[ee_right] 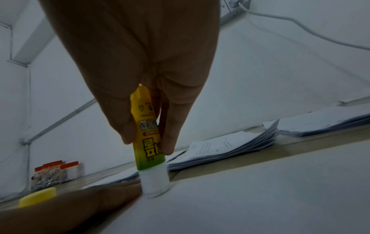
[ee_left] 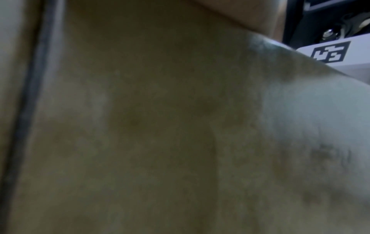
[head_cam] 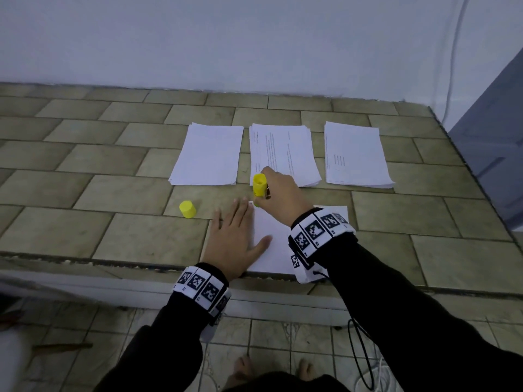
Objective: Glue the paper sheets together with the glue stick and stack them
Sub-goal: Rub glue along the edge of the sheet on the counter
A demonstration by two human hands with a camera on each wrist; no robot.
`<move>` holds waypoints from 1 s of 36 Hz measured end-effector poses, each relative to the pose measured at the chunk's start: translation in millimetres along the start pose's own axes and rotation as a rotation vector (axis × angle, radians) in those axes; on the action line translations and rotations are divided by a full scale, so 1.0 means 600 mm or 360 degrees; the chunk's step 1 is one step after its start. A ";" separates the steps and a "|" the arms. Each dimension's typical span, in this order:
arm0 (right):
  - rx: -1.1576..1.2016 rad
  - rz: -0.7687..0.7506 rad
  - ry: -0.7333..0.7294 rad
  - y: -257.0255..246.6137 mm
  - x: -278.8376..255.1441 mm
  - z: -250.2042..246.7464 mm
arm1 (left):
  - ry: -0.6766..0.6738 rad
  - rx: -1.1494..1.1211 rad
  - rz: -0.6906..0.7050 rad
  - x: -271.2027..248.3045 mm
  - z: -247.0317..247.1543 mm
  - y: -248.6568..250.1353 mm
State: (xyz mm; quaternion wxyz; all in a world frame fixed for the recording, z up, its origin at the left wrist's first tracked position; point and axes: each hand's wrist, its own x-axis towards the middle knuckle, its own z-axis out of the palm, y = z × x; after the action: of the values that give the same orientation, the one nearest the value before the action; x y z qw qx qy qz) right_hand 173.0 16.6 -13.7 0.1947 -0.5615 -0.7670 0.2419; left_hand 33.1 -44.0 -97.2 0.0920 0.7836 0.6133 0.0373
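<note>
Glue stick [ee_right: 149,142] stands upright in the right hand [head_cam: 278,195], fingers pinching its barrel, tip pressed on the near sheet's [head_cam: 273,251] far-left corner. Left hand [head_cam: 233,239] lies flat, fingers straight, on the sheet's left edge; yellow cap [head_cam: 187,209] stands further left.

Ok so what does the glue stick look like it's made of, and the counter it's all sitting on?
Glue stick: looks like smooth plastic, a yellow-to-green printed tube with a slight sheen and a white collar at the tip. Its loose cap is plain yellow, probably the same plastic. Counter: seems to be glazed ceramic or stone tile, beige and mottled, laid in offset rectangles with darker grout lines; which of the two is hard to tell.
</note>
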 end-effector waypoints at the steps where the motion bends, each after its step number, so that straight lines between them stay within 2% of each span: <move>1: -0.0011 0.0017 0.0005 0.001 -0.001 -0.001 | 0.0002 -0.0003 -0.0001 0.000 -0.001 0.000; 11: -0.0056 0.0205 0.0096 0.043 -0.043 -0.038 | -0.0011 -0.0014 -0.0026 -0.002 -0.002 0.001; 21: 0.0012 0.0492 0.0384 0.126 -0.111 -0.097 | -0.0007 0.0043 -0.0026 -0.002 -0.005 0.004; 27: -0.0018 0.0594 0.0442 0.159 -0.131 -0.115 | -0.0024 0.0040 -0.0023 -0.002 -0.004 0.003; 33: 0.0104 0.0427 0.0573 0.127 -0.132 -0.099 | -0.0011 0.0014 -0.0014 -0.003 -0.001 0.003; 36: 0.0173 0.0264 0.0508 0.094 -0.125 -0.080 | 0.0005 -0.0003 -0.0015 -0.003 -0.002 0.004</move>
State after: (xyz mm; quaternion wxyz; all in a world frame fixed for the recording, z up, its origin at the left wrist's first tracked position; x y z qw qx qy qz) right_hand 265.2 -33.6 -10.3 0.3232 -0.6426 -0.6634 0.2060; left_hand 34.6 -46.1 -95.2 0.0919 0.7805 0.6171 0.0388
